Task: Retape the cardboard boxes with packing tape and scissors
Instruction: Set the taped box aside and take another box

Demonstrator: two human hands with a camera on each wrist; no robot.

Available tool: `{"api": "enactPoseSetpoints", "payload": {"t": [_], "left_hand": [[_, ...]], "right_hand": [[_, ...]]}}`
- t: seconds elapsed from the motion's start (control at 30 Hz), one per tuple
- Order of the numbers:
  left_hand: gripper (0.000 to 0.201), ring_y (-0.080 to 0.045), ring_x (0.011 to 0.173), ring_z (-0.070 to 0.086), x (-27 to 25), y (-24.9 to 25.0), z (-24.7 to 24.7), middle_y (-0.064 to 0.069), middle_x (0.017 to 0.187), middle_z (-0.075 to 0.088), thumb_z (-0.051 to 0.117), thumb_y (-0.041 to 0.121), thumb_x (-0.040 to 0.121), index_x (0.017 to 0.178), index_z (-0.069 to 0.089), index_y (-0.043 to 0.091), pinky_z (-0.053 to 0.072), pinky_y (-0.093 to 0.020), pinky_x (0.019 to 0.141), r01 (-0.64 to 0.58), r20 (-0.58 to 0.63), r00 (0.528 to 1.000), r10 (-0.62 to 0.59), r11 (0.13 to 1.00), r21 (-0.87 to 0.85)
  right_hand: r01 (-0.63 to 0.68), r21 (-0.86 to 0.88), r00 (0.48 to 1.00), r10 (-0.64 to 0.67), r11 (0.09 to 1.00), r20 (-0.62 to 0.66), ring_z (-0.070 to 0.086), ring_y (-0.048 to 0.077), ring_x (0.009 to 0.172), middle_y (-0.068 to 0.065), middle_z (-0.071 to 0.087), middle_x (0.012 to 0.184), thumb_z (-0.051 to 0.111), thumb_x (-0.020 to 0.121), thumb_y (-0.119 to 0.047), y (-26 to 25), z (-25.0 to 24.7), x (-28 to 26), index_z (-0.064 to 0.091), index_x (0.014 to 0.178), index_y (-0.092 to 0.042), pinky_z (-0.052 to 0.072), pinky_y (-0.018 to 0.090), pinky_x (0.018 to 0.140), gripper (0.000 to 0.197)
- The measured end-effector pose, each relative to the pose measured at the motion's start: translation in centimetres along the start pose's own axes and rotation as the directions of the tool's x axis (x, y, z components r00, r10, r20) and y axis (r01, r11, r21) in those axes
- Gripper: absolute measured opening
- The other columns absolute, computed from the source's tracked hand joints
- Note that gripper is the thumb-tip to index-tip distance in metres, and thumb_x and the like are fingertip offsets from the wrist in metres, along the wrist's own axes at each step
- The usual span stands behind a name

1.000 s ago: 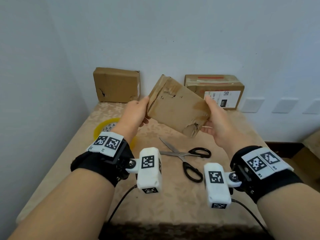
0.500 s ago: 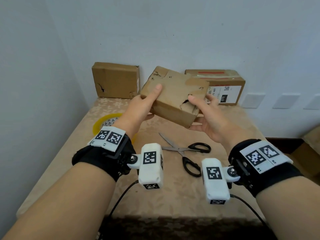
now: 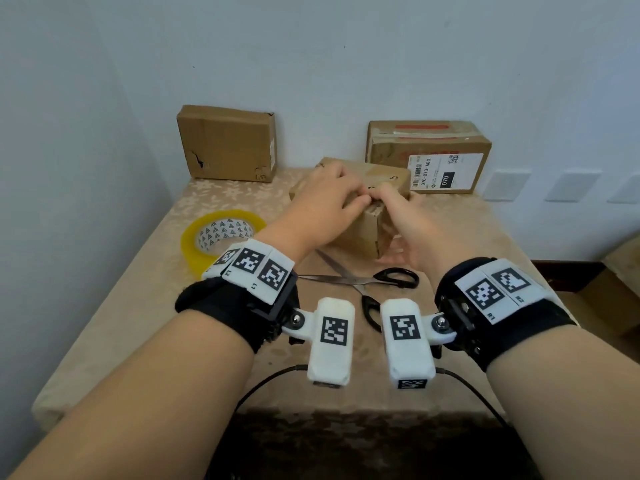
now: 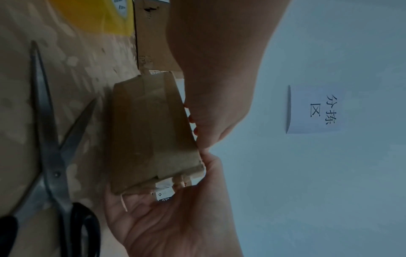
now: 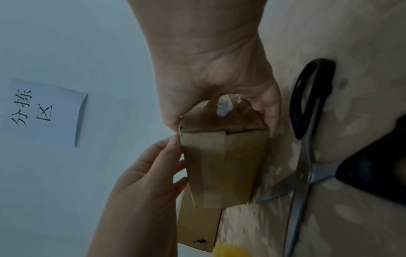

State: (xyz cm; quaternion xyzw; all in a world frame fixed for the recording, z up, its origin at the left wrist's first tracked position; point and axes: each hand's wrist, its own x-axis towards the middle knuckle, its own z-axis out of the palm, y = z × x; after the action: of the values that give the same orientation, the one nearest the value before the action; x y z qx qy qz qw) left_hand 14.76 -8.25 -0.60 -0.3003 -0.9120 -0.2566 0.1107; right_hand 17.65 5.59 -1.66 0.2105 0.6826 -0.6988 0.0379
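Note:
A small worn cardboard box (image 3: 367, 230) lies on the table, just behind the scissors (image 3: 360, 282). My left hand (image 3: 341, 199) lies over its top and the bent fingers press down on the top face near the end. My right hand (image 3: 391, 216) grips the right end of the box (image 5: 224, 165), thumb on top and fingers at the bottom edge by the table. That end is torn and something white shows inside. Old brown tape runs along the side of the box (image 4: 149, 135). The yellow tape roll (image 3: 221, 237) lies to the left, untouched.
Two more cardboard boxes stand against the back wall, a plain one (image 3: 228, 143) at the left and a labelled one (image 3: 429, 154) at the right. The scissors lie half open with black handles toward me. Walls close the left and back.
The box was held up in the air and turned over between both hands; now it lies on the table, with the left hand on top and the right hand at its end.

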Motion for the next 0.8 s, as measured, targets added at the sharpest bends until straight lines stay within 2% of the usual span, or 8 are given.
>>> {"api": "enactPoseSetpoints", "payload": {"t": [0.1,0.13,0.27,0.33,0.47,0.57,0.67,0.8], "left_hand": [[0.029,-0.023,0.109,0.039,0.0,0.1,0.1,0.002,0.105,0.04,0.045,0.035,0.098,0.11,0.069,0.024,0.034,-0.036,0.094,-0.011,0.072,0.997,0.006,0.998,0.062],[0.031,-0.023,0.11,0.038,0.0,0.3,0.0,0.001,0.109,0.04,0.042,0.036,0.099,0.108,0.069,0.025,0.033,-0.035,0.095,-0.002,0.101,0.995,-0.007,0.996,0.091],[0.03,-0.019,0.107,0.028,0.1,0.8,-0.3,0.001,0.11,0.03,0.031,0.032,0.099,0.11,0.058,0.026,0.023,-0.031,0.09,0.048,0.196,0.977,-0.083,0.983,0.18],[0.022,-0.018,0.106,0.028,0.1,0.7,-0.5,0.001,0.108,0.03,0.034,0.028,0.097,0.1,0.056,0.025,0.022,-0.033,0.091,0.063,0.201,0.974,-0.1,0.981,0.181],[0.016,-0.022,0.111,0.034,0.1,-0.1,-0.5,0.002,0.113,0.039,0.044,0.026,0.093,0.079,0.052,0.027,0.03,-0.039,0.097,0.002,0.157,0.987,-0.021,0.993,0.116],[0.019,-0.026,0.108,0.04,0.0,-0.8,-0.4,0.007,0.107,0.042,0.052,0.025,0.09,0.073,0.06,0.026,0.036,-0.045,0.096,-0.062,0.11,0.992,0.062,0.998,0.001],[0.016,-0.024,0.107,0.044,0.2,-1.3,-0.4,0.009,0.102,0.045,0.058,0.021,0.091,0.08,0.07,0.02,0.037,-0.037,0.096,-0.065,0.053,0.996,0.068,0.995,-0.073],[0.013,-0.011,0.09,0.054,1.0,-1.0,-0.5,0.015,0.089,0.053,0.06,0.023,0.092,0.087,0.071,0.017,0.043,-0.022,0.082,-0.048,-0.027,0.999,0.043,0.965,-0.259]], "right_hand": [[-0.035,0.013,0.999,0.035,0.999,-0.009,0.065,0.022,0.083,0.004,0.061,0.102,0.061,0.084,-0.047,0.2,0.4,0.0,0.034,0.128,-0.025,0.058,0.04,0.056,0.056],[-0.021,0.004,1.0,0.021,1.0,-0.02,0.065,0.022,0.086,0.005,0.061,0.106,0.06,0.085,-0.047,0.3,0.4,0.0,0.032,0.129,-0.026,0.059,0.04,0.057,0.056],[0.077,-0.084,0.997,-0.079,0.993,-0.018,0.062,0.016,0.086,0.0,0.057,0.108,0.054,0.091,-0.05,0.2,0.6,-0.1,0.024,0.136,-0.026,0.052,0.025,0.044,0.059],[0.097,-0.104,0.995,-0.097,0.99,-0.001,0.063,0.016,0.086,0.0,0.057,0.109,0.053,0.091,-0.053,0.1,0.6,-0.3,0.022,0.136,-0.027,0.051,0.024,0.043,0.061],[0.115,-0.111,0.993,-0.114,0.987,0.015,0.065,0.017,0.085,-0.002,0.06,0.106,0.055,0.089,-0.054,0.1,0.8,-0.4,0.026,0.133,-0.027,0.053,0.025,0.044,0.059],[0.116,-0.095,0.993,-0.114,0.989,0.021,0.065,0.02,0.089,-0.001,0.059,0.107,0.057,0.088,-0.05,0.3,0.9,-0.4,0.027,0.132,-0.026,0.059,0.033,0.056,0.058],[0.121,-0.078,0.992,-0.119,0.99,0.036,0.066,0.018,0.088,-0.001,0.062,0.106,0.056,0.09,-0.048,0.4,1.0,0.0,0.033,0.129,-0.029,0.058,0.034,0.059,0.05],[0.08,-0.034,0.995,-0.078,0.996,0.069,0.065,0.021,0.094,0.002,0.065,0.113,0.051,0.091,-0.051,0.7,0.9,1.0,0.046,0.128,-0.031,0.059,0.039,0.065,0.042]]}}
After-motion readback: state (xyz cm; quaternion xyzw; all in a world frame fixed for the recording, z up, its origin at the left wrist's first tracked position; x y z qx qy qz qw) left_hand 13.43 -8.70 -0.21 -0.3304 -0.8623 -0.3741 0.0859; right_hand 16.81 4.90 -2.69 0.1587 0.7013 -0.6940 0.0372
